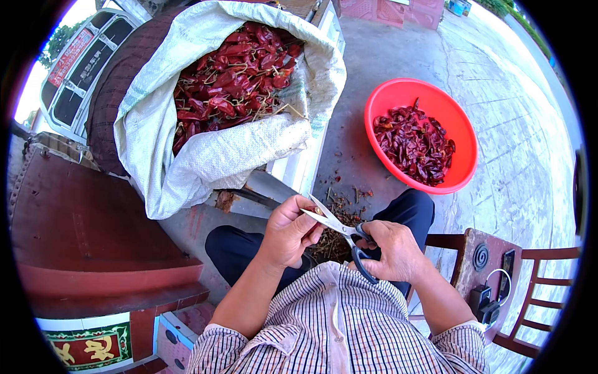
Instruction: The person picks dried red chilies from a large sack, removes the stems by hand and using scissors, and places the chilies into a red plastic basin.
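My left hand (291, 231) pinches a dried red chili (316, 210) by its stem end; most of the pod is hidden by the fingers. In my right hand (396, 249) is a pair of scissors (341, 228) with dark handles, thumb and fingers through the loops. The blades are spread and reach the stem end of the chili. Ahead on the left, a white woven sack (152, 118) with its mouth rolled back is full of dried red chilies (233, 78). To the right, a red plastic basin (458, 115) on the floor holds more dark red chilies (414, 143).
Stem scraps (339, 209) litter the concrete floor between my knees. A wooden stool (467, 265) with a coil, a charger and a phone-like black object stands at my right, beside a wooden chair (548, 280). Dark red furniture (93, 218) is at my left; a parked vehicle (87, 68) is behind the sack.
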The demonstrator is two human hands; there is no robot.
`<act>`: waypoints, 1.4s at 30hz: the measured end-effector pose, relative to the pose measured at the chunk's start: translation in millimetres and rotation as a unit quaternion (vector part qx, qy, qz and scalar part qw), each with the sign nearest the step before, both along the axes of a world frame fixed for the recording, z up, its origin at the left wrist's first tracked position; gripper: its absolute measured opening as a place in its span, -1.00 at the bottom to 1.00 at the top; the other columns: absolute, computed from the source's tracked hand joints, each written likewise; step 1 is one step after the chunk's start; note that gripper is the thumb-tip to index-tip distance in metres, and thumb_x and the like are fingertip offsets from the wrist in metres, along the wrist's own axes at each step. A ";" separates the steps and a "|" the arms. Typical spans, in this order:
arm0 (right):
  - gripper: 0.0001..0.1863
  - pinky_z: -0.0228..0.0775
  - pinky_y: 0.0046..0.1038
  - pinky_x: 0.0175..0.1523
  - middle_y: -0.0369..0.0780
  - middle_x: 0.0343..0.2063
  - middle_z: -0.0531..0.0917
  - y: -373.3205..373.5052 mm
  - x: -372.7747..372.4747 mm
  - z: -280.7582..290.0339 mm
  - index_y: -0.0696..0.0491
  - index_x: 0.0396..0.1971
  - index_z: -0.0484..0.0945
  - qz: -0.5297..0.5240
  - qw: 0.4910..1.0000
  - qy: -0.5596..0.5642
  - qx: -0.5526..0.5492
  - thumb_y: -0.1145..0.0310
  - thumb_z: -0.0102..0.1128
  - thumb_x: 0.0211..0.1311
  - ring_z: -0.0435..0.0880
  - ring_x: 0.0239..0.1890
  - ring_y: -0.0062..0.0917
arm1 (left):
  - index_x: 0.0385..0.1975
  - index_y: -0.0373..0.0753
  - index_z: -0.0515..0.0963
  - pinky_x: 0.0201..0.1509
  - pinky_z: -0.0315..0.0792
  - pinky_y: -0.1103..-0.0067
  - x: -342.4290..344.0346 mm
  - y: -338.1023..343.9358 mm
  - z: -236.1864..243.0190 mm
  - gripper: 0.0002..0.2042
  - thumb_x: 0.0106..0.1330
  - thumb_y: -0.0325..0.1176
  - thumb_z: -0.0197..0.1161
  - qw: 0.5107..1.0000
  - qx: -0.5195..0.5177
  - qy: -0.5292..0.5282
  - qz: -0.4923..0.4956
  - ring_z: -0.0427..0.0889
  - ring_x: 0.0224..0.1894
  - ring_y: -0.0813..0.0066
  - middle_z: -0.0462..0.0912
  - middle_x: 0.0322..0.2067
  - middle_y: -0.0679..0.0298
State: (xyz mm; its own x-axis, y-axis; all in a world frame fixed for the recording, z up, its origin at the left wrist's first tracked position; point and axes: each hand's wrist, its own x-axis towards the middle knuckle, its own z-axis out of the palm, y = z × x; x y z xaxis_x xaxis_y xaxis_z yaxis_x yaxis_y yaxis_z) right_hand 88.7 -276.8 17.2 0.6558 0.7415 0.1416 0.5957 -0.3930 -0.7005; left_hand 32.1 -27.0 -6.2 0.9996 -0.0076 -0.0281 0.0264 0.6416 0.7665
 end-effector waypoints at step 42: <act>-0.44 0.49 -0.18 -0.39 -0.17 -0.62 0.56 5.5 -2.9 6.4 0.16 -0.43 0.50 0.025 0.998 -0.059 -0.026 -0.10 0.44 0.05 0.66 -0.52 -0.18 | -0.21 -0.29 0.48 -0.53 0.30 0.70 7.7 20.5 -5.7 -0.79 0.42 -0.30 0.33 0.991 0.048 -0.008 -0.126 0.55 -0.54 0.52 0.61 -0.44 0.17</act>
State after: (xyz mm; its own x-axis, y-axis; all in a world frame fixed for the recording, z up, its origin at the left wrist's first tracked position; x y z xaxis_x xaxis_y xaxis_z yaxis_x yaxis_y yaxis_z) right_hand 85.8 -271.3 23.6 0.5989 0.7812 0.1760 0.6921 -0.3944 -0.6045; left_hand 39.8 -6.5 -11.9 0.9667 -0.2545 -0.0258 0.1641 0.5396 0.8258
